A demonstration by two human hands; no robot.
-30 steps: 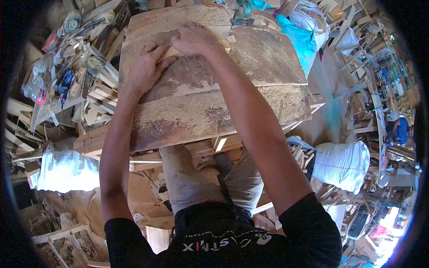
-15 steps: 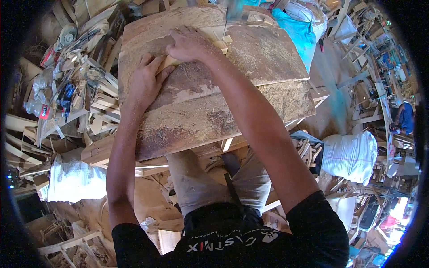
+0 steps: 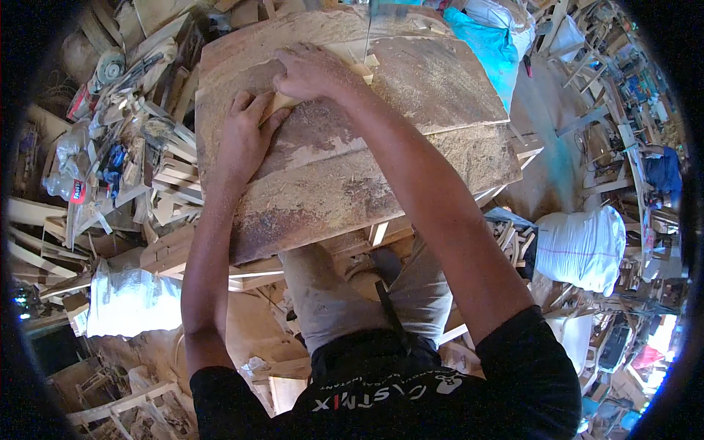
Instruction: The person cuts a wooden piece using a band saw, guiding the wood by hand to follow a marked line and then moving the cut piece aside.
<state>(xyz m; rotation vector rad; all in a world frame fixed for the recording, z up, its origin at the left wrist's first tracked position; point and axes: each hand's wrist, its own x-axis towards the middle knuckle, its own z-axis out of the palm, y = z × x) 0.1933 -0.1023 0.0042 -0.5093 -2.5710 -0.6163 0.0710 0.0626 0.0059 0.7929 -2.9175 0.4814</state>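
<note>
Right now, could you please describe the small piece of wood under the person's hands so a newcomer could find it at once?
Start at the big sawdust-covered table in the middle. At its far end, both hands meet, left hand and right hand. Between them lies the pale wood piece, clean and light where the boards around it are brown and dusty.

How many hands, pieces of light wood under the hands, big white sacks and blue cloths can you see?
Hands: 2, left hand and right hand, both on the small wood piece
Small wood piece: 1, lying on the sawdusty table
White sacks: 2, one at the right, one at the left
Blue cloth: 1
Total: 6
</note>
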